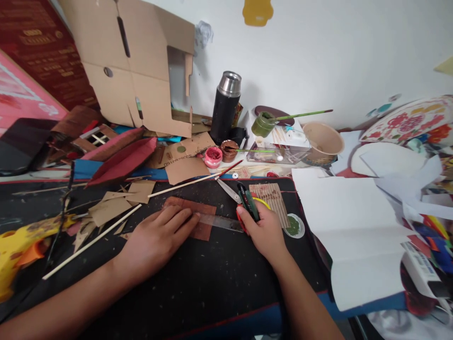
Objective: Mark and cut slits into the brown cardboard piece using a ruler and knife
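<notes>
My left hand [161, 236] lies over a brown-painted cardboard piece [203, 230], fingers together and pressing on one end of a clear ruler [222, 223]. The ruler crosses the cardboard and runs toward my right hand [265, 231]. In my right hand, closed fingers hold a dark green utility knife [247, 200], pointing up and away. Scissors [228, 190] with red and yellow handles lie at the same hand, their handles partly hidden by it; whether the fingers also grip them I cannot tell. Corrugated cardboard [272, 200] and a white lid with green paint [294, 225] lie just to the right.
Cardboard scraps [109, 208], a thin wooden stick [95, 241] and a yellow glue gun [28, 245] lie left. Behind stand a black thermos [224, 108], a pink paint jar [213, 157], a brown paint jar [229, 151] and a beige bowl [323, 141]. White paper [354, 226] covers the right side.
</notes>
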The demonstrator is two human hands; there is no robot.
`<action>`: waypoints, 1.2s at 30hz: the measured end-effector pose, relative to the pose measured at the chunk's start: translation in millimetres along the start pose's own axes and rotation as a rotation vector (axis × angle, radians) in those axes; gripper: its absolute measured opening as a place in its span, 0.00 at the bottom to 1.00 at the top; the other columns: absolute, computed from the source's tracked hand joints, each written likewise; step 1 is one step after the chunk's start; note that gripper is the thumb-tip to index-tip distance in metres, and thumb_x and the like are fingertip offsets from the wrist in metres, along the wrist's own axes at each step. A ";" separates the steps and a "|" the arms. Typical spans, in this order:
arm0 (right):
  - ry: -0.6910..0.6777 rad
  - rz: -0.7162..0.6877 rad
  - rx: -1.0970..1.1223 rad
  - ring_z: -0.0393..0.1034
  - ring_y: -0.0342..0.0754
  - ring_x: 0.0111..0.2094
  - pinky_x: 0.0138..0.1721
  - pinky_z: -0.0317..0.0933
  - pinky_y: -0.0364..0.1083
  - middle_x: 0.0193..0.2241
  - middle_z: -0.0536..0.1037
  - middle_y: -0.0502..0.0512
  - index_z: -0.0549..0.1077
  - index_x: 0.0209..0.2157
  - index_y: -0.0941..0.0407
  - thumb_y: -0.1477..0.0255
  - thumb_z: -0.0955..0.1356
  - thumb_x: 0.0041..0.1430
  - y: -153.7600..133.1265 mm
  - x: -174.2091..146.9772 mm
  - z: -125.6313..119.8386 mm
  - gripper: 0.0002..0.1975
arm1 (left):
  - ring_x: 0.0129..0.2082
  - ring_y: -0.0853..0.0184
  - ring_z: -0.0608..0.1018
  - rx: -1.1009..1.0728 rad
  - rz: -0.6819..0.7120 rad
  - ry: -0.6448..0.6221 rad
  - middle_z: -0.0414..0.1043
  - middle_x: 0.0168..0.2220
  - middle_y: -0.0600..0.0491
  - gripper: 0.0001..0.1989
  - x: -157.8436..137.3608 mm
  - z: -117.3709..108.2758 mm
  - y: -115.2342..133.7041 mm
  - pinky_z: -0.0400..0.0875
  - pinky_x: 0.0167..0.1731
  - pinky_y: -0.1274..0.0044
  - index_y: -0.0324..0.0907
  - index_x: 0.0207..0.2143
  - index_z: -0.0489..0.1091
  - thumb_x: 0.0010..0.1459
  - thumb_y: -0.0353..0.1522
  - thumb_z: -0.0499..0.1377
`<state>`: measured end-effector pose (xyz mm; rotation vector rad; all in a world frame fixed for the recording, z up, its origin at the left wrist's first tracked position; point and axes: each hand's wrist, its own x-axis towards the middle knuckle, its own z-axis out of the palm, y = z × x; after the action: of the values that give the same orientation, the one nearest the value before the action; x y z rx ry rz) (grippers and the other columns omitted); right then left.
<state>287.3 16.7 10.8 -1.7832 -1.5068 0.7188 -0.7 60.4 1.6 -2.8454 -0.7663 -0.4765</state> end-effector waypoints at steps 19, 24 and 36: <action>-0.006 0.017 0.024 0.66 0.48 0.25 0.27 0.58 0.45 0.23 0.70 0.49 0.71 0.31 0.51 0.55 0.67 0.69 -1.3 -0.7 -0.3 0.17 | 0.50 0.55 0.78 -0.054 -0.019 0.003 0.81 0.49 0.45 0.20 1.6 -1.6 -1.7 0.77 0.43 0.68 0.41 0.58 0.74 0.69 0.25 0.50; -0.006 -0.002 -0.005 0.67 0.49 0.26 0.29 0.60 0.45 0.24 0.73 0.49 0.73 0.33 0.52 0.56 0.67 0.69 0.0 -0.4 -0.5 0.16 | 0.49 0.56 0.78 -0.038 -0.006 0.010 0.80 0.50 0.45 0.20 1.9 -1.1 -1.0 0.76 0.43 0.69 0.40 0.58 0.74 0.70 0.25 0.49; -0.025 -0.001 -0.027 0.73 0.51 0.32 0.34 0.64 0.46 0.30 0.80 0.54 0.77 0.37 0.54 0.56 0.67 0.69 -1.0 0.2 -2.7 0.16 | 0.47 0.57 0.78 -0.015 0.025 0.049 0.82 0.47 0.46 0.18 9.0 -6.7 -0.7 0.72 0.46 0.66 0.36 0.54 0.75 0.71 0.25 0.48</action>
<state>288.9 16.6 13.2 -1.7989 -1.5402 0.7257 4.5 63.6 11.0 -2.8421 -0.7210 -0.5487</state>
